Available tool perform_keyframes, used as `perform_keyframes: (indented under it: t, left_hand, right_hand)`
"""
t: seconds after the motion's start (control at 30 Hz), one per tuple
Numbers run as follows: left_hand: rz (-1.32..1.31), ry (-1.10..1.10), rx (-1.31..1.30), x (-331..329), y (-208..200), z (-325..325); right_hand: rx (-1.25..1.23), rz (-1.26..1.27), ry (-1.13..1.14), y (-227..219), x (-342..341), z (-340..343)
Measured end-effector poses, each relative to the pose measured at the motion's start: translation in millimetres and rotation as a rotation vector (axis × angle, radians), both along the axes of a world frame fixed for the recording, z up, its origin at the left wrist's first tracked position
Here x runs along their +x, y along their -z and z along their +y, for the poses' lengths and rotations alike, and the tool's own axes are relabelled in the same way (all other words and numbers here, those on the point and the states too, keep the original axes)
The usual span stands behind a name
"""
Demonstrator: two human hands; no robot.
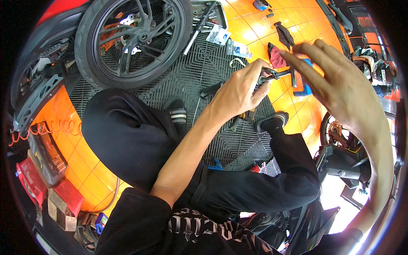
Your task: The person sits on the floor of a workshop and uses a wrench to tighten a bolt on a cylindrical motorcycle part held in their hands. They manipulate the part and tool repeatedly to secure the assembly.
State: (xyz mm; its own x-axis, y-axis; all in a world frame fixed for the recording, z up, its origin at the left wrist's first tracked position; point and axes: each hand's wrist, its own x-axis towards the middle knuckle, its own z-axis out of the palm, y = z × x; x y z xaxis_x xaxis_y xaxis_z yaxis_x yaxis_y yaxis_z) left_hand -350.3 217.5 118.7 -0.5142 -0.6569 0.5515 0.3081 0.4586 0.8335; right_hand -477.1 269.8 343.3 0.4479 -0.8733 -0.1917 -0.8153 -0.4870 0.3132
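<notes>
My left hand (243, 90) is closed on a small dark metal part (267, 76), its fingers and thumb wrapped around the near end. From that part a thin shaft runs right to a short dark crossbar (293, 79), like a T-handle; I cannot make out the part's exact kind. Beside the crossbar, my right hand (333, 80) is raised with fingers spread and nothing visible in them. A blue object (307, 87) lies on the floor beyond, partly covered by that hand. Below my left hand, dark tools (243, 120) rest on the black slatted mat (187, 72).
A motorcycle wheel (183, 44) with black tyre and brake disc occupies the upper left. Nearby are a tool tray (221, 16), a long dark bar (199, 29) and plastic packets (218, 35). Dark red cloth (277, 57) lies on orange tiles. A red case (32, 182) stands left.
</notes>
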Motion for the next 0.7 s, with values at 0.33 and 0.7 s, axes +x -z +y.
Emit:
perform_keyframes:
  t: [0.33, 0.7]
  left_hand:
    - [-0.008, -0.007, 0.012, -1, 0, 2]
    - [0.023, 0.001, -0.003, -2, -2, 3]
  right_hand:
    - [0.397, -0.551, 1.281, -3, 42, -29]
    - [0.106, 0.027, -0.116, -4, -2, -13]
